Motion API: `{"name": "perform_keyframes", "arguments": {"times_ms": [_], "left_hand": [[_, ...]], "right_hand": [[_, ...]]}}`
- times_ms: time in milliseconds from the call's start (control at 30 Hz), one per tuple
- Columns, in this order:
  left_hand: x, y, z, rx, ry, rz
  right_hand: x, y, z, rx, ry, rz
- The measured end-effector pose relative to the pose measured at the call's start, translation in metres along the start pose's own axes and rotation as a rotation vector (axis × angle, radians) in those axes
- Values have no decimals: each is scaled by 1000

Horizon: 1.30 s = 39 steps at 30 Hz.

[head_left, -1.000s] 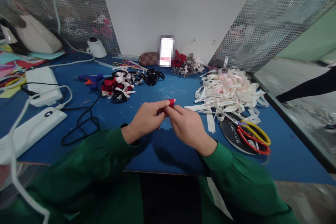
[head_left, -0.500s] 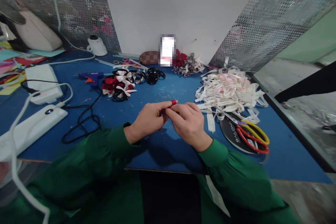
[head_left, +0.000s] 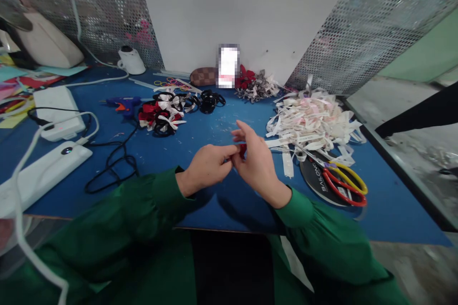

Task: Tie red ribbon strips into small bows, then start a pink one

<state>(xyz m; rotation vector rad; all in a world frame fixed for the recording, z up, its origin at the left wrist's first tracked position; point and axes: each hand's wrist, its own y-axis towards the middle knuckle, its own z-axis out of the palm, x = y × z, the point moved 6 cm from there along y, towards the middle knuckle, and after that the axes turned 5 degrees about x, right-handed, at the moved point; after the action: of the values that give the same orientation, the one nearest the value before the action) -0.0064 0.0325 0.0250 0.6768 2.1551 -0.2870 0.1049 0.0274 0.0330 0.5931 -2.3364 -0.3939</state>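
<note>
Over the blue tabletop, my left hand point(head_left: 209, 166) pinches a small red piece of ribbon or fabric point(head_left: 243, 150) between thumb and index finger. My right hand point(head_left: 258, 164) meets it from the other side, its thumb and palm against the red piece, while its upper fingers are raised and slightly bent. The two hands touch, and most of the red piece is hidden between them. Beyond my hands to the left is a pile of black hair ties with red and white bows point(head_left: 162, 113). To the right lies a heap of white ribbon strips point(head_left: 311, 121).
Scissors with red and yellow handles point(head_left: 345, 183) rest on a black oval card point(head_left: 315, 178). A blue glue gun point(head_left: 123, 103), black cable point(head_left: 123, 171), white power bank point(head_left: 50, 174) and white mug point(head_left: 131, 61) are at left. Behind stand a phone point(head_left: 228, 66) and checked pouch point(head_left: 203, 76).
My right hand has turned and its fingers have lifted and straightened away from the red piece. My left hand has shifted slightly to the right, still pinching it.
</note>
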Motion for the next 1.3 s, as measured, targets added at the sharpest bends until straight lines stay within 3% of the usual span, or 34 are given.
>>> {"name": "perform_keyframes", "arguments": {"times_ms": [167,333,400,667,833,1000,1300], "left_hand": [[3,1,-1,59,-319,-37],[5,3,-12,37,-643,-72],[5,3,-14,28,-673,-60],[10,4,-15,-10,-692,-48],[6,4,-10,77,-775,-46],[4,1,-6,149,-828,-41],[3,0,-3,176,-888,-71]], "right_hand": [[-11,4,-4,90,556,97],[-33,9,-33,-133,829,239],[-41,9,-33,-158,848,308],[-29,7,-9,37,906,343],[-36,3,2,20,1103,456],[-31,2,20,189,1276,464],[-34,7,6,30,932,316]]}}
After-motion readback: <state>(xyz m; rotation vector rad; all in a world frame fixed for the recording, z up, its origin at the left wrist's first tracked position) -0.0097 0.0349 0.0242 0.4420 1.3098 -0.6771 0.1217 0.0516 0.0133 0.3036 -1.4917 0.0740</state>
